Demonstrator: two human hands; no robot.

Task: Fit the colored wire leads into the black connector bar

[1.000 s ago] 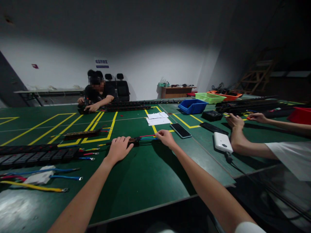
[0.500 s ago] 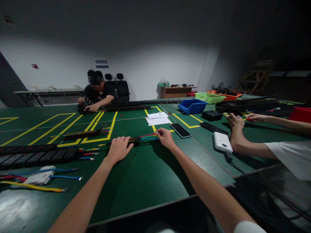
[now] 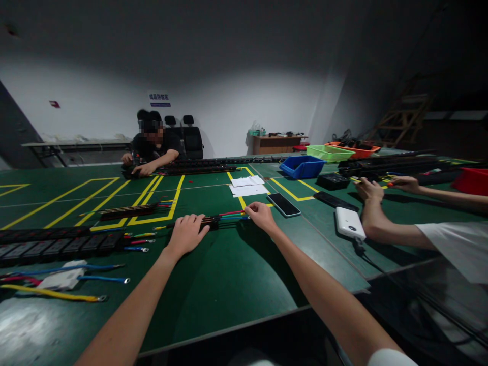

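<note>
My left hand (image 3: 186, 233) lies over a dark strip (image 3: 212, 221) with copper-coloured bars, its fingers curled round the far side and the thumb on the near side. From the strip's right end run red, green and blue wires (image 3: 232, 215). My right hand (image 3: 261, 215) is closed in a pinch at the far end of the red wire (image 3: 237, 212); the tip itself is hidden by the fingers. The blue wire's end shows just below those fingers. A yellow wire (image 3: 162, 227) sticks out to the left of my left hand.
At left lie black socket strips (image 3: 76, 246) and thick cables with ring terminals (image 3: 72, 295). A phone (image 3: 284, 205), papers (image 3: 247, 186), a white device (image 3: 348, 222) and a blue bin (image 3: 302, 166) are to the right. One co-worker's hands (image 3: 371, 193) work at right; another person sits opposite.
My right hand has shifted very slightly right along the wires, and the blue wire's end shows more clearly. My left hand stays in place. The co-worker's far hand at right has moved slightly.
</note>
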